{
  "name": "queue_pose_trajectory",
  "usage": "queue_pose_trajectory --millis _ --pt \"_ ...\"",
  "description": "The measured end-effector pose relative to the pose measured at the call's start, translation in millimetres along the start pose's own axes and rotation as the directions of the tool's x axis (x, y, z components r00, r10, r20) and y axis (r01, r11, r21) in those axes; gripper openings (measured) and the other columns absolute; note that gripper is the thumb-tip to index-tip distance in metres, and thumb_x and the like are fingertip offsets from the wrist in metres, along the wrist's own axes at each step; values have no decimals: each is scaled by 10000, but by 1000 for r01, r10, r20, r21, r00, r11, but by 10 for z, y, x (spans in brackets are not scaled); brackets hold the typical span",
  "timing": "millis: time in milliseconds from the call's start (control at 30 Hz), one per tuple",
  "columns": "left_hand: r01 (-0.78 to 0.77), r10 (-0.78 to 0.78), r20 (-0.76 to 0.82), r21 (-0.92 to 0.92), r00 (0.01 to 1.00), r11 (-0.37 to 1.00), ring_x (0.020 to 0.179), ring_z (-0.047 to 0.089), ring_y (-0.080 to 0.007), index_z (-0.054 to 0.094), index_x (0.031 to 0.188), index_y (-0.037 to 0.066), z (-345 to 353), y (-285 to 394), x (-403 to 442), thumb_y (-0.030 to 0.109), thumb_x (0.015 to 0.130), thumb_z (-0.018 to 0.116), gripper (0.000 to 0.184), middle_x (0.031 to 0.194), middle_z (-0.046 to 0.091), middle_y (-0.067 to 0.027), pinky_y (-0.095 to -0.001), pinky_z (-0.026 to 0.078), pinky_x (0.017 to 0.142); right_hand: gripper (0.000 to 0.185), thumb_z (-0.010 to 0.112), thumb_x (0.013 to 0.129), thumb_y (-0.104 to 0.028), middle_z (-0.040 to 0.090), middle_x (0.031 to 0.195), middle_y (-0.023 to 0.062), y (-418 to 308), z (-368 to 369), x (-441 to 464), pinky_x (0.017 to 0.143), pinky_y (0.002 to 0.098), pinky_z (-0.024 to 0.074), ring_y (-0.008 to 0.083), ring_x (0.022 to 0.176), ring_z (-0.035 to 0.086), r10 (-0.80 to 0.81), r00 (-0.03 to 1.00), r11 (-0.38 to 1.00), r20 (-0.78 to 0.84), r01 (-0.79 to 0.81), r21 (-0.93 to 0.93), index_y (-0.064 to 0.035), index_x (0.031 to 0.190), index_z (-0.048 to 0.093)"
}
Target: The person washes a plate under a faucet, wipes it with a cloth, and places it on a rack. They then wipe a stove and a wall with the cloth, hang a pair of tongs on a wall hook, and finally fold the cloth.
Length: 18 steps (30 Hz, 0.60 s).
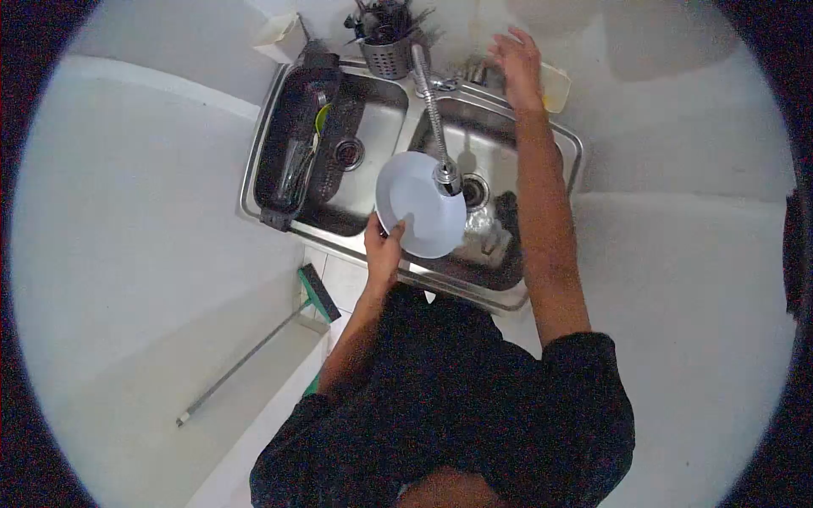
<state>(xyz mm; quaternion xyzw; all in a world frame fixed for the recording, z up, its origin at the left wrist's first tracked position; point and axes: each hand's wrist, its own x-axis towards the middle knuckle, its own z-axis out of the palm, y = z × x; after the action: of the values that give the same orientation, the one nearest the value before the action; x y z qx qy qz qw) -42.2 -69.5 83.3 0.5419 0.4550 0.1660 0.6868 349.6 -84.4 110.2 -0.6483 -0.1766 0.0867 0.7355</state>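
A white plate (pixel 432 212) is in my left hand (pixel 385 245), gripped by its near left rim with the thumb on the upper face. It is above the right sink basin (pixel 500 267), its far right part under the spray head of the flexible metal faucet (pixel 435 118). Beyond the back rim of the sink, my right hand (pixel 518 68) is raised with fingers apart and nothing visible in it. A pale yellowish container (pixel 555 87) stands just right of that hand, partly hidden by the wrist.
A black dish rack (pixel 279 152) with a green item and clear ones lies across the left basin (pixel 364 127). Behind stands a perforated metal utensil holder (pixel 388 59), with a white container (pixel 279 38) farther left. A green-headed floor brush (pixel 318 294) leans at lower left.
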Motion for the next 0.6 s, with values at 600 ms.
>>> queue_pose_trajectory --millis 600 --pt "195 -157 142 -312 977 930 1003 624 -247 499 1278 -36 138 -193 -135 2 853 570 432 1135 626 -162 -370 514 893 427 628 898 -237 618 1153 135 800 -512 -1433 987 387 427 296 1092 577 178 865 958 469 -44 -283 -27 1259 538"
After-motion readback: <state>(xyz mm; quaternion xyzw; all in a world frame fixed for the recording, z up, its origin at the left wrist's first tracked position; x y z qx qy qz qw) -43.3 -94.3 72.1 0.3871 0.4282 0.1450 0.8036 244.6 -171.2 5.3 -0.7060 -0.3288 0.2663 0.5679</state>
